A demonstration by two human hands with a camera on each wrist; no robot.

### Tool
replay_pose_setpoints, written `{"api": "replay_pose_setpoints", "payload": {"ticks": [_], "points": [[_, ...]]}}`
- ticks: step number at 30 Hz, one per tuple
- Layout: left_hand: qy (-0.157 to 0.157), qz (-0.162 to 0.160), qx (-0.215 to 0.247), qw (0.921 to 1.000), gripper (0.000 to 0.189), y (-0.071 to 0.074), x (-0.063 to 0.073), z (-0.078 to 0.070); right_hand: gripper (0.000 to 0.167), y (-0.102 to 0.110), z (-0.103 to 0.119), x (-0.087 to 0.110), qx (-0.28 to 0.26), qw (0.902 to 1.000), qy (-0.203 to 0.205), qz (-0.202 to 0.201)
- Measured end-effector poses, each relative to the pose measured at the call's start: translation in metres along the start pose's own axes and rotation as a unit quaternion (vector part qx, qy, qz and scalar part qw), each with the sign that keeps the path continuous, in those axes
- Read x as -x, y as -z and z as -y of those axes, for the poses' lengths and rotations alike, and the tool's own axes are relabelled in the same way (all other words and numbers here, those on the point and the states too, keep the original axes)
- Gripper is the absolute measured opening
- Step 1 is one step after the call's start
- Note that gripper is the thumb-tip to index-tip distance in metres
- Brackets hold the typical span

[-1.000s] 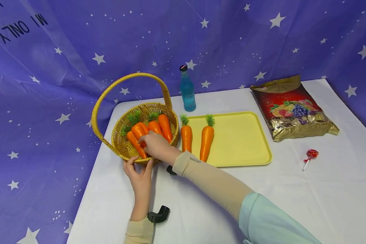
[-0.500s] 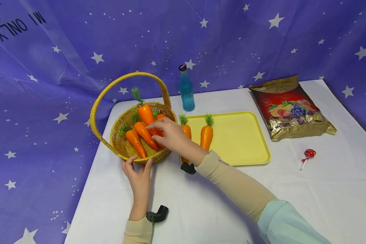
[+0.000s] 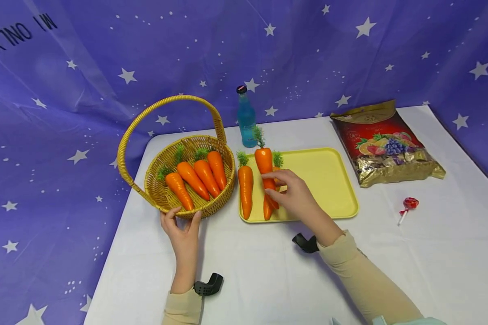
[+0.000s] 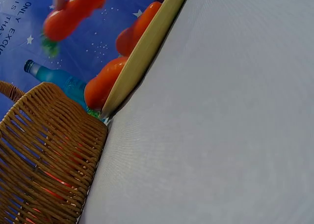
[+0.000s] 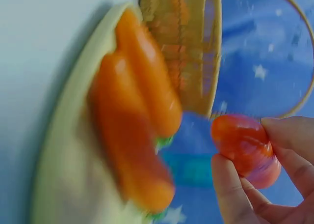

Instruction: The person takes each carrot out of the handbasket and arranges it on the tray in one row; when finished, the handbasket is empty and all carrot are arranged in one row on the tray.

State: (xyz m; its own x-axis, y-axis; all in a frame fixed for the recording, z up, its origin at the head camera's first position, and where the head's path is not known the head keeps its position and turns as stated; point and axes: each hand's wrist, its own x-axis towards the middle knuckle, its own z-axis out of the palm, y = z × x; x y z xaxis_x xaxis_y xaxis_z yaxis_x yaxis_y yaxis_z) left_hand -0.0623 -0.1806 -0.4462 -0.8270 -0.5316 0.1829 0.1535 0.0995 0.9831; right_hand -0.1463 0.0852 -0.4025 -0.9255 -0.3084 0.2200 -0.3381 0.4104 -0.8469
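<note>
My right hand (image 3: 294, 194) pinches a plastic carrot (image 3: 263, 159) between thumb and fingers, its green top pointing away. In the right wrist view the held carrot (image 5: 238, 138) is seen end-on, raised over the tray's level. Below it lies a yellow tray (image 3: 321, 185) bearing two carrots; the left one (image 3: 246, 192) is in full view, the other (image 3: 267, 213) partly covered by the held carrot and hand. With thumb and fingers, my left hand (image 3: 184, 237) grips the near rim of a wicker basket (image 3: 217, 206). Several carrots (image 3: 180, 190) lie side by side inside it.
A blue bottle (image 3: 247, 122) stands upright behind the tray. At the right, a red and gold candy bag (image 3: 388, 144) lies on the white table, with a wrapped lollipop (image 3: 410, 204) in front of it. The basket's tall handle (image 3: 126, 135) arches up at the left.
My right hand has lifted a carrot out of the basket and carried it right, over the tray. The left hand stays on the basket rim.
</note>
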Motion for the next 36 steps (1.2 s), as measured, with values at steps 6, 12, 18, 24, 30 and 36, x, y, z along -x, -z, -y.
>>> {"api": "replay_pose_setpoints", "payload": {"ticks": [6,12,18,24,30,36], "points": [[0.001,0.002,-0.007,1.0000,0.056,0.001,0.000,0.000,0.039,0.019,-0.029,0.017,0.020,0.9966,-0.077,-0.020],[0.004,0.006,0.008,0.9999,0.055,0.001,0.000,0.000,0.043,0.021,-0.043,0.021,0.058,0.9920,-0.111,-0.011],[0.004,0.010,0.010,0.9999,0.055,0.001,-0.001,0.000,0.042,0.015,-0.046,0.021,0.088,0.9885,-0.122,0.012],[0.010,0.010,-0.001,0.9999,0.057,0.003,-0.002,0.000,0.041,0.006,-0.044,0.017,0.093,0.9866,-0.130,0.033],[0.009,0.003,0.008,0.9999,0.056,0.005,-0.006,0.019,0.040,-0.001,-0.041,0.010,0.106,0.9851,-0.124,0.052],[-0.006,-0.006,0.006,1.0000,0.056,0.005,-0.007,0.028,0.039,-0.005,-0.037,0.006,0.128,0.9821,-0.124,0.060]]}}
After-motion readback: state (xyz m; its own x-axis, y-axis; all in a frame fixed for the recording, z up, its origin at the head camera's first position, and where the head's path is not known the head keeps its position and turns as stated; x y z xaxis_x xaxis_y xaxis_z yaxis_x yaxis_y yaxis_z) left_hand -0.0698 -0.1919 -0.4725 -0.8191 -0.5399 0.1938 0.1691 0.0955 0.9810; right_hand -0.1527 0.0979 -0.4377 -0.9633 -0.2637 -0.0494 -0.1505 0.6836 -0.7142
